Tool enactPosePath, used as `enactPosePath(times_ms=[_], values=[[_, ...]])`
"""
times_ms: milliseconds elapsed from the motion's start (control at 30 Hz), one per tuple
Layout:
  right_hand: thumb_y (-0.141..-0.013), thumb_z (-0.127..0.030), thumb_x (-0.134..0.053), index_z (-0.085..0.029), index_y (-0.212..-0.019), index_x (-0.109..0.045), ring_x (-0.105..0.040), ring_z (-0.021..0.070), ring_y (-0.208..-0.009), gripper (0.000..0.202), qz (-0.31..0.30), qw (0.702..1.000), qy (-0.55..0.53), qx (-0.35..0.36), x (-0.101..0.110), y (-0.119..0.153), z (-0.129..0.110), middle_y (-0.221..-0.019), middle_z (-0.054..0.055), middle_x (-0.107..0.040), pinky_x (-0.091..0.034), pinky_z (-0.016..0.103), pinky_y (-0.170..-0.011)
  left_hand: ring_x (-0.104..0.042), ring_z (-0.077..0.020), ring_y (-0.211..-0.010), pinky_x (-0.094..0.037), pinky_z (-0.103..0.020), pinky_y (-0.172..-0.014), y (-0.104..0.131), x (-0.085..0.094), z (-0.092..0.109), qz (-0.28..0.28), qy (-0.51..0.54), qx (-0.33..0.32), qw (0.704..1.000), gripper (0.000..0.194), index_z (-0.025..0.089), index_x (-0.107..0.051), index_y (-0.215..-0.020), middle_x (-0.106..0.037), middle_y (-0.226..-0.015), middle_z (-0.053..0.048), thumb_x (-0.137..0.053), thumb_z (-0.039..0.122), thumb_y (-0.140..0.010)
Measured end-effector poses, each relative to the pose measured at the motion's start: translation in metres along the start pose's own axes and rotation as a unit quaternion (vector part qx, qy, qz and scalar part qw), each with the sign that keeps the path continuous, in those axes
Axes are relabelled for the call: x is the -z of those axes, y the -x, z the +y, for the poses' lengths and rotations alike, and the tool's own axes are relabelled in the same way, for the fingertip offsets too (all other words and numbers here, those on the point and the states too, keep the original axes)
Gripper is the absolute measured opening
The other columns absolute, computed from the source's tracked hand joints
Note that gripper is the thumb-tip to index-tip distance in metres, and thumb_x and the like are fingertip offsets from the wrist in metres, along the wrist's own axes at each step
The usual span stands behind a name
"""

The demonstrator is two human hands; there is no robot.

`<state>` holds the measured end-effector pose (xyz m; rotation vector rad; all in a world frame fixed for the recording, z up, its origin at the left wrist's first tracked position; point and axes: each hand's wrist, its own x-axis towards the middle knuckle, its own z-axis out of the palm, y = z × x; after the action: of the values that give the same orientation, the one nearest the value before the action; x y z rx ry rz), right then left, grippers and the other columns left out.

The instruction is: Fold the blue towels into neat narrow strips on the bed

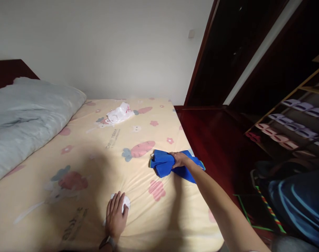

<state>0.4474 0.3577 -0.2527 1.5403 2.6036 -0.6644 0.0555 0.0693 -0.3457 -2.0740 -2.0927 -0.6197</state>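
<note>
My right hand [179, 160] is closed around the middle of a bunched blue cloth [162, 167], which has thin green edging. The cloth lies near the right edge of the bed, and part of it is hidden beneath the hand and forearm. My left hand [116, 213] lies flat on the bed sheet [138, 217], palm down with fingers stretched, over a white printed patch. It holds nothing, and a dark watch is on the wrist.
A crumpled white plastic bag [120, 113] lies farther back on the bed. At the left is a grey quilt [30, 115]. A shoe rack [293, 122] with several slippers stands at the right, beyond the dark red floor [209, 140]. Dark blue fabric [298, 203] sits at the lower right.
</note>
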Motion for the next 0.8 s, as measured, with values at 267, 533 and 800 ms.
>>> enactPosePath(times_ms=[267,533,800], values=[[-0.061,-0.054,-0.084,-0.016,-0.132,-0.061,-0.067,0.0368,-0.104,0.084,0.013,0.996,-0.038,-0.079,0.013,0.044,-0.024,-0.114,0.016,-0.072,-0.052,0.042,-0.089,-0.045,-0.0274,-0.14,-0.029,-0.047,-0.119,-0.002,0.001,0.0,0.011,-0.01,-0.009,1.0,0.05,0.021,-0.057,-0.138,-0.055,-0.148,-0.01,-0.049,0.025,-0.089],[-0.071,-0.049,-0.077,-0.015,-0.113,-0.07,-0.07,0.0305,-0.102,0.054,0.029,0.88,-0.459,-0.118,0.019,0.163,-0.035,-0.11,0.009,-0.075,-0.055,0.037,-0.093,-0.044,-0.0275,-0.14,-0.026,-0.046,-0.12,-0.001,-0.003,-0.001,0.011,-0.007,-0.007,1.0,0.05,0.019,-0.057,-0.138,-0.054,-0.148,-0.011,-0.049,0.026,-0.09],[-0.075,-0.058,-0.073,-0.022,-0.116,-0.065,-0.074,0.0318,-0.092,0.056,0.097,0.692,-0.647,-0.306,-0.008,0.317,-0.03,-0.101,0.01,-0.077,-0.061,0.04,-0.086,-0.045,-0.0289,-0.139,-0.027,-0.048,-0.12,-0.004,-0.002,0.0,0.014,-0.001,-0.005,1.0,0.048,0.017,-0.059,-0.136,-0.055,-0.147,-0.013,-0.048,0.027,-0.091]])
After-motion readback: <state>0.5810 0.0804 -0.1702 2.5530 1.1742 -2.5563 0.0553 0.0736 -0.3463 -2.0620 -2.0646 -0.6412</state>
